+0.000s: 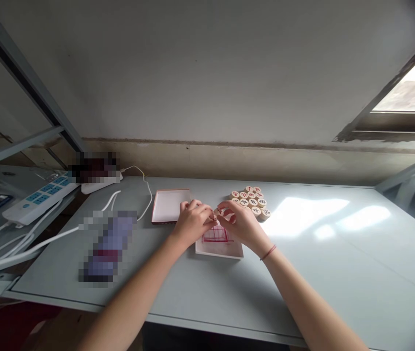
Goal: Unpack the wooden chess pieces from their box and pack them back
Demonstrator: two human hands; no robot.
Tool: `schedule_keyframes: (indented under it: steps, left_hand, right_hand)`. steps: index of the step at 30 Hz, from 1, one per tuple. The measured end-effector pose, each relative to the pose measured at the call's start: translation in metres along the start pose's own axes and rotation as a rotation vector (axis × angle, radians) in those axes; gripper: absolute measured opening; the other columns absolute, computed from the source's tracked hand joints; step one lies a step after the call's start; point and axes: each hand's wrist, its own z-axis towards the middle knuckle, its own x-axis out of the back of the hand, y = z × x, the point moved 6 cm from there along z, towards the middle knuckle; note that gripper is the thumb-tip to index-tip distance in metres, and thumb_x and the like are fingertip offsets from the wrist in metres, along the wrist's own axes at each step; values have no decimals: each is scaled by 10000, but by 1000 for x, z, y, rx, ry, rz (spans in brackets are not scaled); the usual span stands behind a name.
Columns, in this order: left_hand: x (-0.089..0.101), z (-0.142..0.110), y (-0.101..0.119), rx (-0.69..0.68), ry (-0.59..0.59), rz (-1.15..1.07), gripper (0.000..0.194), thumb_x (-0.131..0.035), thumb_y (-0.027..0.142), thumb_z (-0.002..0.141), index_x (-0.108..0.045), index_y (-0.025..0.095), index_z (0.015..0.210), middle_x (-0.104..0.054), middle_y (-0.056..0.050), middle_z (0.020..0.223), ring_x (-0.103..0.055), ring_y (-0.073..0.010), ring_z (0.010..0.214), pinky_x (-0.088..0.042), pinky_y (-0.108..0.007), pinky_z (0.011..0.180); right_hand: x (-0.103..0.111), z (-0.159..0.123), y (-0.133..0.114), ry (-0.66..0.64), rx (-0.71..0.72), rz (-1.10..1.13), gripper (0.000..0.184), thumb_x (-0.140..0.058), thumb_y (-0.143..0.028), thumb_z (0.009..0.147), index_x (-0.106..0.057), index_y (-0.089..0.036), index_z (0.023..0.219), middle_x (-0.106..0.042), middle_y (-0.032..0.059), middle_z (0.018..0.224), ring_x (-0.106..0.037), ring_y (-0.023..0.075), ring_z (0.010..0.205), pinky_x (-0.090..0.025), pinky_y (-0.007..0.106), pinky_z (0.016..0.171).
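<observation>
Over an open white box [219,250], my two hands nearly meet at the fingertips. My left hand [193,222] is closed, with a small round Chinese chess piece [214,218] at its fingertips. Between the thumb and fingers of my right hand [242,222] is another pale Chinese chess piece [220,212]. Red grid lines [215,234] show on a sheet inside the box; the hands hide its far part. Beyond my right hand stand several wooden Chinese chess pieces [253,202], grouped together, with red or black characters. Behind my left hand lies the red-edged box lid [168,202], inside up.
A blurred purple item [112,246] lies on the grey table [302,282] to the left. White cables [46,241] and a power strip [42,195] are farther left, beside a metal frame [28,73]. The wall [207,87] rises behind the table.
</observation>
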Motion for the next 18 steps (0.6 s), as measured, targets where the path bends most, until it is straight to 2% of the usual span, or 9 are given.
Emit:
schedule_keyframes:
  steps: [3, 6, 12, 15, 18]
  left_hand:
    - [2, -1, -7, 43, -6, 52, 245, -672, 419, 783, -662, 253, 963, -669, -27, 1070, -501, -242, 1002, -340, -388, 797]
    - [3, -4, -13, 82, -51, 73, 348, -686, 403, 757, -645, 266, 1075, -664, -43, 1068, -477, -266, 1010, -352, -398, 789]
    - [1, -5, -15, 126, -116, 64, 215, -611, 234, 794, -667, 263, 1000, -687, -39, 983, -483, -256, 968, -340, -407, 771]
    - [2, -4, -13, 131, -116, 61, 182, -594, 222, 812, -670, 263, 972, -690, -37, 963, -490, -253, 954, -337, -404, 758]
    - [2, -5, -14, 131, -99, 60, 165, -594, 225, 816, -672, 266, 956, -688, -44, 943, -488, -251, 946, -339, -399, 757]
  right_hand:
    - [-4, 0, -1, -19, 32, -104, 102, -540, -236, 828, -609, -213, 899, -657, 41, 890, -615, 169, 760, -486, 295, 674]
    - [-13, -2, -5, -57, 120, -203, 125, -515, -207, 859, -636, -210, 890, -653, 56, 940, -603, 187, 830, -467, 298, 714]
    - [-23, -4, -9, -63, 193, -429, 160, -496, -153, 868, -642, -205, 907, -611, 62, 859, -562, 173, 732, -397, 275, 668]
    - [-27, -3, -10, -69, 198, -513, 157, -464, -170, 892, -618, -197, 900, -615, 46, 769, -560, 179, 713, -354, 280, 665]
    - [-30, -4, -12, -70, 207, -526, 162, -442, -168, 901, -602, -190, 888, -633, 48, 763, -567, 182, 727, -331, 280, 670]
